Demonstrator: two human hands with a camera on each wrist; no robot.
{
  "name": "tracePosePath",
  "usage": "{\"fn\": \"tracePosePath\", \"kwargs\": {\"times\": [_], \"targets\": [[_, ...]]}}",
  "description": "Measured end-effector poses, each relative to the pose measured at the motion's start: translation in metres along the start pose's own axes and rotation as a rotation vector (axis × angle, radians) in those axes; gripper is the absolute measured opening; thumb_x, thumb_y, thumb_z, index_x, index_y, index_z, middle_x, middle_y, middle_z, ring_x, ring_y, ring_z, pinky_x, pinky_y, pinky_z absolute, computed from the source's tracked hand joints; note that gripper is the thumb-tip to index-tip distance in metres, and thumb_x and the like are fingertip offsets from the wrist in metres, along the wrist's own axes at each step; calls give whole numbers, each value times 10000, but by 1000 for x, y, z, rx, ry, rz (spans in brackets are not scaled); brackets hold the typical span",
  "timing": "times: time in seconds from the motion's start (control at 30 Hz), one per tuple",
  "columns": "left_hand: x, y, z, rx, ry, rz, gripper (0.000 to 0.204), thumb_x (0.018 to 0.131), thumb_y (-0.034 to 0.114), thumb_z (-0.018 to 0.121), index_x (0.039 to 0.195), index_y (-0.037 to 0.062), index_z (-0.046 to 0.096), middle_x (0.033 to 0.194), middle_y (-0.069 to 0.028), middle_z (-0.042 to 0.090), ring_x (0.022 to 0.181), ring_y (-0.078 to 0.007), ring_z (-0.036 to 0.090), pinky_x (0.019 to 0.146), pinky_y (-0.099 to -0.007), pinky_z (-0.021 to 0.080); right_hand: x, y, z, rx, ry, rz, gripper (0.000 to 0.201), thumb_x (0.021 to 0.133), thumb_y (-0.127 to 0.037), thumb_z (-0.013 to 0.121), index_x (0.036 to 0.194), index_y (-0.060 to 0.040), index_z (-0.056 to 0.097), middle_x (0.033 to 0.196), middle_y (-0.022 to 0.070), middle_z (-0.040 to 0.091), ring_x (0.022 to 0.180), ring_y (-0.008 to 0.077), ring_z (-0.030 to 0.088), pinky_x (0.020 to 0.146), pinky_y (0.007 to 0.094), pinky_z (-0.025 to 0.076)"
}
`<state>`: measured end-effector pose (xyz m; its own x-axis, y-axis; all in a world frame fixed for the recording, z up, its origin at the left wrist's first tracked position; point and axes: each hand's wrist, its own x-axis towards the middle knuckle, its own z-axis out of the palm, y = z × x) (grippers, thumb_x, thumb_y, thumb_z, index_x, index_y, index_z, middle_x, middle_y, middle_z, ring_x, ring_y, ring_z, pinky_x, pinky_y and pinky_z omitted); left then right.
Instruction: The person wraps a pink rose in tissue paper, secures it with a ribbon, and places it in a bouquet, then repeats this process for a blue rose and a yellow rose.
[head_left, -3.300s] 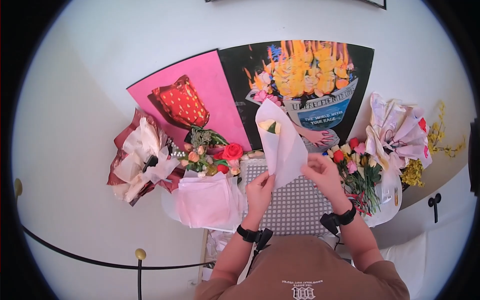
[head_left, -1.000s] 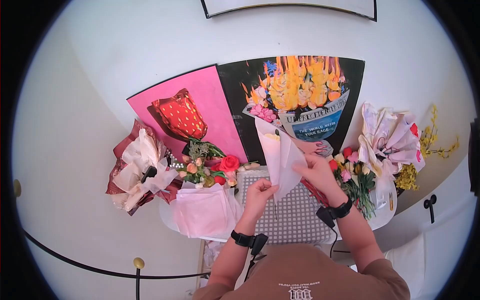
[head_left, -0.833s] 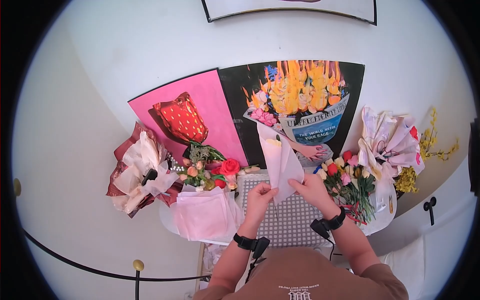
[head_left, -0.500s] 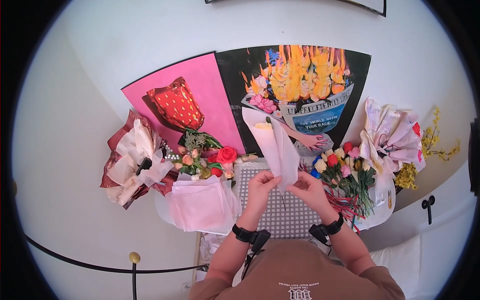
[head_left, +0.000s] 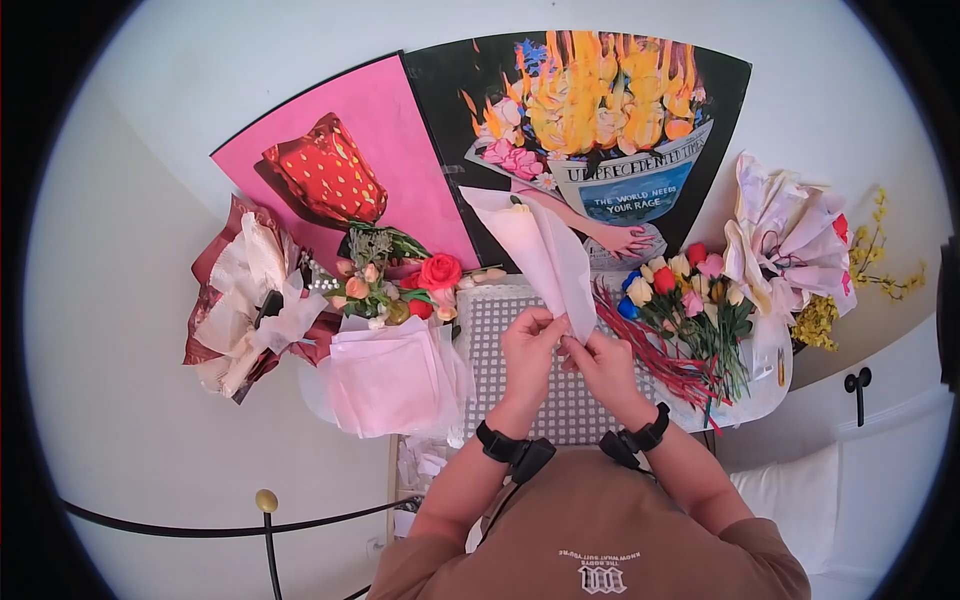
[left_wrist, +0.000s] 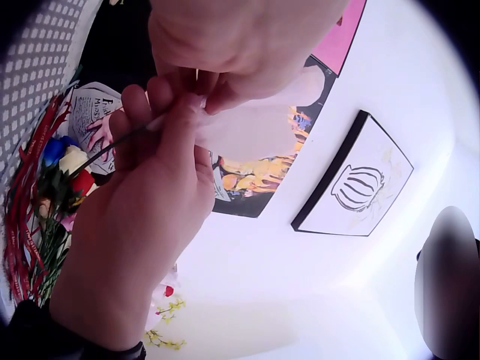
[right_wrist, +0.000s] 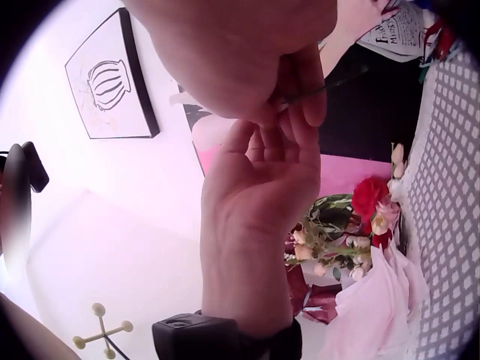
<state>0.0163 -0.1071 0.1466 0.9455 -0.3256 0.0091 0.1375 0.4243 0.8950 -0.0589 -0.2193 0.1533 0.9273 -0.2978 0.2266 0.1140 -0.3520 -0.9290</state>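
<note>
In the head view a cone of pale pink paper (head_left: 552, 262) stands tilted up to the left, wrapped around a cream flower (head_left: 520, 228). The left hand (head_left: 532, 355) pinches the narrow lower end of the cone. Touching it from the other side, the right hand (head_left: 607, 372) pinches the same end, fingertips against the left hand's. A thin dark stem (left_wrist: 112, 146) sticks out below the fingers in the left wrist view. The right wrist view shows both hands meeting, with most of the paper hidden behind them.
Pink paper sheets (head_left: 388, 385) lie on the table's left, beside roses (head_left: 440, 272) and a wrapped bouquet (head_left: 262, 300). Right are red ribbons (head_left: 660, 350), loose flowers (head_left: 700, 290) and another bouquet (head_left: 785, 240). A checked cloth (head_left: 490, 320) lies under the hands. Two posters (head_left: 445, 160) stand behind.
The right hand has moved from the cone's right side down to its narrow end, beside the left hand. The cone now leans further left, and the head view has shifted.
</note>
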Motion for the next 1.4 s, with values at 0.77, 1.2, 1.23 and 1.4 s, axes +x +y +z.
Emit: {"fn": "tracePosePath", "kwargs": {"times": [0.77, 1.2, 1.23, 1.4], "targets": [[18, 11, -15, -71, -244, -142, 145, 874, 49, 720, 1004, -11, 696, 861, -74, 700, 698, -138, 632, 646, -280, 511, 15, -8, -16, 106, -83, 40, 191, 919, -178, 703, 966, 5, 729, 767, 86, 730, 642, 141, 694, 580, 274, 529], [19, 12, -39, -122, -443, -281, 258, 950, 128, 659, 1161, -19, 651, 1024, -69, 694, 880, -142, 641, 784, -318, 513, 9, -3, -10, -89, -70, -161, 175, 911, -169, 699, 988, -13, 716, 737, 112, 720, 639, 198, 711, 589, 311, 535], [21, 11, -44, -121, -444, -279, 258, 950, 128, 659, 1161, -19, 651, 1024, -69, 694, 880, -142, 641, 784, -318, 513, 9, -4, -12, -89, -68, -164, 175, 911, -169, 699, 988, -13, 716, 737, 112, 720, 639, 198, 711, 589, 311, 535], [15, 5, -51, -145, -482, -190, 346, 899, 102, 710, 1213, -26, 645, 1119, -91, 701, 1004, -181, 667, 908, -338, 521, 19, -5, -33, 236, -219, -13, 217, 931, -195, 689, 1022, 1, 712, 834, 52, 735, 734, 111, 684, 665, 266, 541]]}}
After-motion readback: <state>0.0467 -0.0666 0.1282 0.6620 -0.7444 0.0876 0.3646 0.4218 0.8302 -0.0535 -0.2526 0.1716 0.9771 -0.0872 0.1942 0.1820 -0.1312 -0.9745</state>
